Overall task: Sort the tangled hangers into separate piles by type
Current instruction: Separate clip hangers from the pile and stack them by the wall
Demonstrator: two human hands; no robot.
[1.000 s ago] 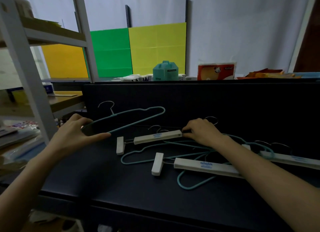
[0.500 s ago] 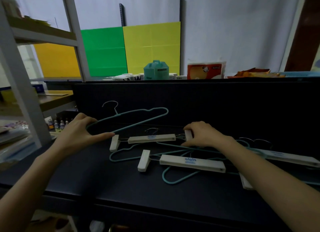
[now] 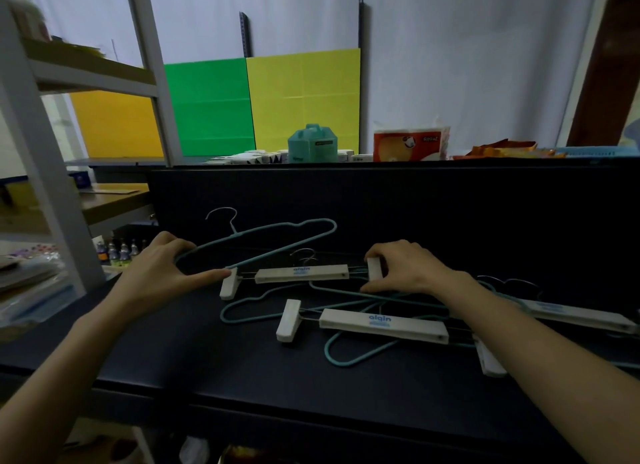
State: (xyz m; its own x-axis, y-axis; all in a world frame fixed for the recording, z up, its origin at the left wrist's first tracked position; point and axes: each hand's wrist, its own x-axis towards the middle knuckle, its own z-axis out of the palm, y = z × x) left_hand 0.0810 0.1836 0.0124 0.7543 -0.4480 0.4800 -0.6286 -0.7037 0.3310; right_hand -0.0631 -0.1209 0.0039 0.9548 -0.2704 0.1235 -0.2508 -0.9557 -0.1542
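**A:** The left hand (image 3: 162, 276) has the teal wire hanger (image 3: 282, 248) by its near tip, fingers and thumb curled round the wire. The frame slants away toward two o'clock, hook up at twelve.

**B:** And the right hand (image 3: 405, 271) pinches the end clip (image 3: 374, 268) of the upper white clip hanger (image 3: 301, 274). Its bar lies nine-to-three between the two hands.

**A:** Here's the crux: the teal wire crosses over that bar's nine o'clock clip. Touching or just apart, hard to tell.

**B:** The left hand is nearer, so it probably lifts toward ten while the right pins the bar. The rest of the tangle (image 3: 381, 323) lies at six on the dark table (image 3: 207, 359).
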